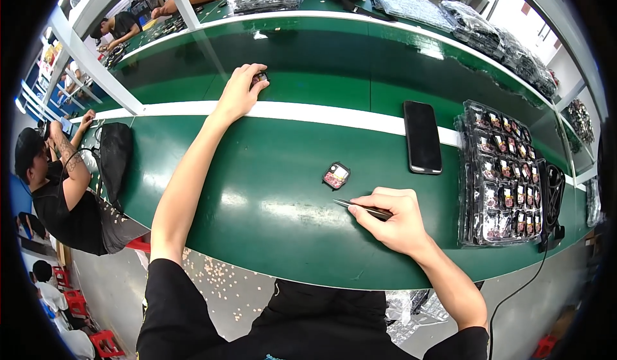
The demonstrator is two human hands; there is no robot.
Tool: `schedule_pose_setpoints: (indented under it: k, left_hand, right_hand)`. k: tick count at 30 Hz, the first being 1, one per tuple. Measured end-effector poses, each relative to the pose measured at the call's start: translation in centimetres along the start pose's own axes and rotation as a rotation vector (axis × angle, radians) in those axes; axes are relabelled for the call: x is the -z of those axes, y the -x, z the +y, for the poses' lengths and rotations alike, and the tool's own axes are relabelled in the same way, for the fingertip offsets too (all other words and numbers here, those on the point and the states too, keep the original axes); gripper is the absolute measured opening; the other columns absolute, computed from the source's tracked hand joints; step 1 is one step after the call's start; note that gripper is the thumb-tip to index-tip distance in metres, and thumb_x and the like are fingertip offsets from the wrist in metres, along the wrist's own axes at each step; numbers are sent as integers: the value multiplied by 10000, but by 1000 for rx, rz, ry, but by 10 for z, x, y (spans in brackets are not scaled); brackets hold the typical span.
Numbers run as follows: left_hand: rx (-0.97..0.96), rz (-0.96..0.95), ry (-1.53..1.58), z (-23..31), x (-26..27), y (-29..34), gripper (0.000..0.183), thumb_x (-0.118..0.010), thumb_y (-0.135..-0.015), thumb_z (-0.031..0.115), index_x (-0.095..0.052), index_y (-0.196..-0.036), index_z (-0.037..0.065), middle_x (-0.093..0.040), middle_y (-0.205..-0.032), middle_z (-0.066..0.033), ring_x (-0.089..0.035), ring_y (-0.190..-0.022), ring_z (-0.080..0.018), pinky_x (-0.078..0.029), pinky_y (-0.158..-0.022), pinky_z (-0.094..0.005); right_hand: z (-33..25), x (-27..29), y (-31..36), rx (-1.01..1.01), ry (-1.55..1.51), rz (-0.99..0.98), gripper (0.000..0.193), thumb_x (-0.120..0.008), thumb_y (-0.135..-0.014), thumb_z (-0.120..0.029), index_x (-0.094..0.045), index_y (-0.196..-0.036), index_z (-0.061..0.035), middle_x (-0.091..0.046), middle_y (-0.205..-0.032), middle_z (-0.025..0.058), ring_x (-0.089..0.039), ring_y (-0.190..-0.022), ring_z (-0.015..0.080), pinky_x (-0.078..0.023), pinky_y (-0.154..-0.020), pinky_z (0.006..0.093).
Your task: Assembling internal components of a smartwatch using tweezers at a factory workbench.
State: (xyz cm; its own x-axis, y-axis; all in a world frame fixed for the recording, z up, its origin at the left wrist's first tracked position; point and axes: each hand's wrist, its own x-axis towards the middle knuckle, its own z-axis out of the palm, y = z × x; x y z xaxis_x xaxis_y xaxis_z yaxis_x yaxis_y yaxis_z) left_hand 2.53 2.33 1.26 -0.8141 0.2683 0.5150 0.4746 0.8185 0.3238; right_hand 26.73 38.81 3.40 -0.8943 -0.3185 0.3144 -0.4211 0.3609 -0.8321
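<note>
My left hand (238,95) reaches to the far side of the green bench, beyond the white strip. Its fingers are closed round a small dark square module (260,77), which they partly cover. In front of me, right of the middle, a similar black-cased module (335,175) with a reddish and white face lies flat on the bench. My right hand (397,224) grips a pair of tweezers (378,212) like a pen. The tip points left, just below the lying module and apart from it.
A black phone (423,137) lies across the white strip. Beside it on the right stand stacked clear trays (501,173) full of modules, then a black cable (551,196). A black bag (116,161) and a seated co-worker (51,180) are at left. Metal posts (96,64) frame the shelf.
</note>
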Motion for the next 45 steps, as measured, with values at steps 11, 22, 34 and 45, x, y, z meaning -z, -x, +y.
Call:
schedule_pose_setpoints:
  k: [11,22,34,45]
  left_hand:
    - [-515,-697,504,193,50,124,349,-861,-905,200,-793,-1243,141,-622,-1175,-66,-626,-972,-237,-533,-855,-394]
    - [-383,-437,315,171,36,116,641,-984,-729,378,-739,-1223,51,-682,-1102,-95,-661,-971,-280,-507,-846,-389]
    - [-244,-489,408,167,33,120,546,-964,-725,160,-770,-1227,69,-670,-1123,-86,-651,-991,-272,-525,-852,-377]
    - [-256,-560,525,166,30,119,552,-954,-742,241,-784,-1222,27,-727,-971,-71,-626,-809,-207,-400,-765,-336]
  right_hand:
    - [9,10,-8,-244,-43,153,133,-822,-919,-63,-843,-1007,34,-742,-739,73,-606,-640,55,-434,-565,263]
    - [13,10,-4,-347,-133,179,125,-840,-948,-62,-839,-1004,49,-775,-811,72,-680,-727,64,-510,-630,235]
    - [4,3,-3,-293,-126,139,90,-839,-938,-19,-830,-996,50,-719,-765,25,-598,-667,21,-401,-550,204]
    - [5,2,4,-171,11,-30,117,-797,-878,64,-822,-992,72,-672,-695,37,-522,-586,37,-321,-522,228]
